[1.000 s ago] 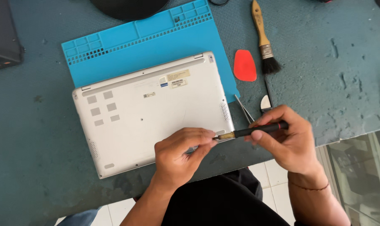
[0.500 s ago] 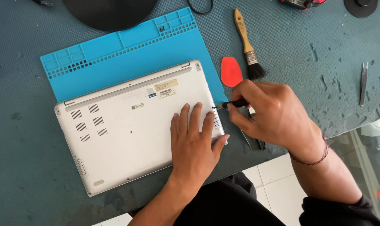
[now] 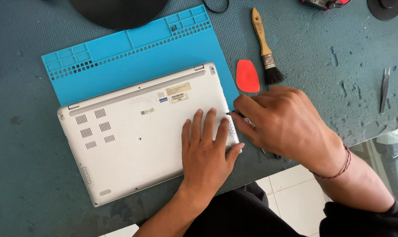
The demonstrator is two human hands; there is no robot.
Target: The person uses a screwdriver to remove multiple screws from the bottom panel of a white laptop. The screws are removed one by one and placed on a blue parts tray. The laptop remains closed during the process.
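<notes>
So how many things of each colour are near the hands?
Silver: 2, the laptop and the tweezers
Blue: 1, the mat
Red: 1, the pick
Wooden: 1, the brush
Total: 5

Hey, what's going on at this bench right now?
A person has a silver laptop lying bottom-up, partly on a blue work mat. The left hand presses flat on its underside near the right edge. The right hand holds a slim dark screwdriver with its tip at that edge. A red pry pick, a brush and tweezers lie nearby.
</notes>
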